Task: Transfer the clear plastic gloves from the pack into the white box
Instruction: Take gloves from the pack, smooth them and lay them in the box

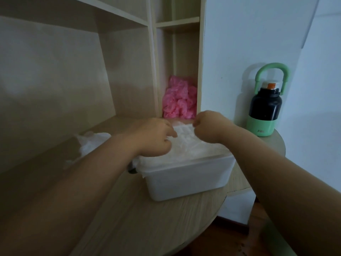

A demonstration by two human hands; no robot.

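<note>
Gloves (186,145) piled in white box (184,180) near table's (129,222) right edge, left hand (153,138) pinching the pile with curled fingers, right hand (208,126) likewise at its far edge.

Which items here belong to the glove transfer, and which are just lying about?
Job: white box, clear gloves in it, left hand, right hand, crumpled plastic left of the box (likely the pack).
Idle: pink plastic bundle, green-black bottle.

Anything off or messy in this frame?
Yes: the clear plastic gloves heap above the rim of the white box, and a flap hangs over its near-left corner. Left of it, crumpled plastic lies loose on the table.
</note>
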